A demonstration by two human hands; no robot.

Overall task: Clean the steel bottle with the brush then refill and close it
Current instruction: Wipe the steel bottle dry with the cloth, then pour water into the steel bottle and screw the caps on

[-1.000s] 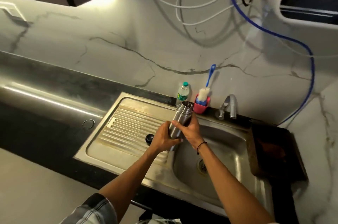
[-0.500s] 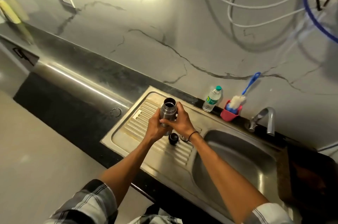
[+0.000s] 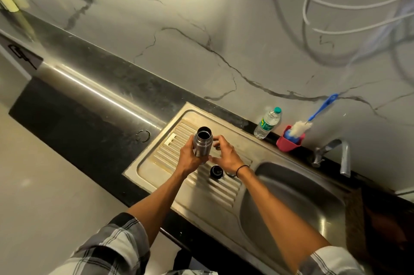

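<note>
Two bare hands over the ribbed drainboard of the stainless steel sink (image 3: 156, 163), no lid on the cylindrical steel bottle (image 3: 202, 144) right now. Left hand (image 3: 190, 158) wrapped around the lower body of the bottle, fingers curled on it, holding it upright above the drainboard with the open mouth facing up. Right hand (image 3: 225, 154) just beside the bottle, fingers spread and loose, not gripping anything; can't tell whether the fingertips touch the steel. Thin black band on the right wrist. Small round black cap (image 3: 216, 172) sitting on the drainboard ridges just below the hands, apart from the bottle. Further back along the dark counter edge: clear plastic water bottle with a green cap (image 3: 267, 122) standing upright, then a pink cup holder (image 3: 289, 143) with a white bristle bottle brush on a blue handle (image 3: 311, 118) leaning out of it against the marble wall. Steel tap (image 3: 333, 154) to the right of that, spout over the sink basin. Checked shirt sleeves visible at the bottom edge
</note>
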